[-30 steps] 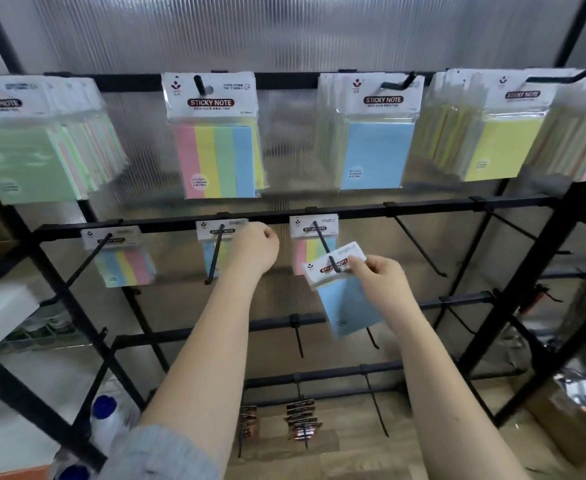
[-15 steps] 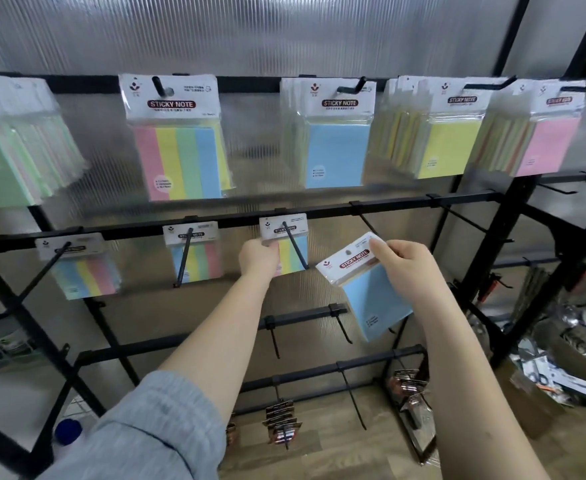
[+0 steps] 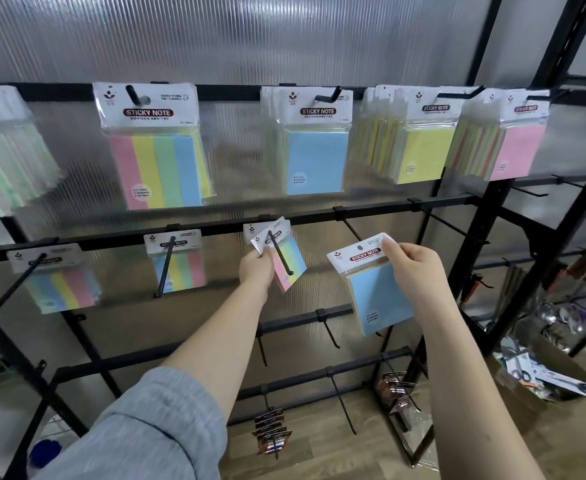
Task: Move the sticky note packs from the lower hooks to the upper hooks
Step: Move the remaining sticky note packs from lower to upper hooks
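Against the black hook rack point(image 3: 371, 211), left hand point(image 3: 257, 268) pinches a striped sticky note pack point(image 3: 286, 261) on its hook; at 3 o'clock, right hand point(image 3: 411, 261) grips a blue sticky note pack point(image 3: 376, 296).

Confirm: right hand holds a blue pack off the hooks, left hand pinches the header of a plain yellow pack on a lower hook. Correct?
Not quite. In the head view the pack that the left hand pinches is striped in several colours, not plain yellow. The rest holds: it hangs on a lower hook, and the right hand holds a blue pack off the hooks.
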Available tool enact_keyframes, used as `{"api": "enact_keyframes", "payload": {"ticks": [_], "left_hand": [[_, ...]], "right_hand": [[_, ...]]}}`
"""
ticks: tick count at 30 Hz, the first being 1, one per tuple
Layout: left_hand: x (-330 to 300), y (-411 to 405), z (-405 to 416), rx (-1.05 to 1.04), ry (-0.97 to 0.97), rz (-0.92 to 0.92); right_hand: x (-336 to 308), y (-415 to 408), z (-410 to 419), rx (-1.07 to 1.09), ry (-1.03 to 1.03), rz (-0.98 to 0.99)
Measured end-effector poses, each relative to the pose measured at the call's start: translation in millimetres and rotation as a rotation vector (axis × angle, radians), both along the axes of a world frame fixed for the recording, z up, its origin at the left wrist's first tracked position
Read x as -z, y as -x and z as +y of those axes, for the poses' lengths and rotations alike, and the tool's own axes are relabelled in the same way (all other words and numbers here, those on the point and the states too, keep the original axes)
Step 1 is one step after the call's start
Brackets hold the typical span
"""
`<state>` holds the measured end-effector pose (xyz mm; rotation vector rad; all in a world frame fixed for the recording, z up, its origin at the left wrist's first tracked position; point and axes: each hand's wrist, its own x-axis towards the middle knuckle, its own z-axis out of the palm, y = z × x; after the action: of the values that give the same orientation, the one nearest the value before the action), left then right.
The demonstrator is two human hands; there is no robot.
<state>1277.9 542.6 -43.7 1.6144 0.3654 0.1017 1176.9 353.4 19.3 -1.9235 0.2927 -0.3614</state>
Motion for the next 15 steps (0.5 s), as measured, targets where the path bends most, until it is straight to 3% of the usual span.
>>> {"api": "enact_keyframes", "payload": {"ticks": [10,15], "left_hand": [[-17,29,7,-0.022,-0.080,-0.066],[-17,62,7,0.025,-0.171,-0.154]], "right_hand": [[-5,15,9,0.093,-0.063,-0.053],[-5,37,16,0.173,-0.237,-0.101]]}}
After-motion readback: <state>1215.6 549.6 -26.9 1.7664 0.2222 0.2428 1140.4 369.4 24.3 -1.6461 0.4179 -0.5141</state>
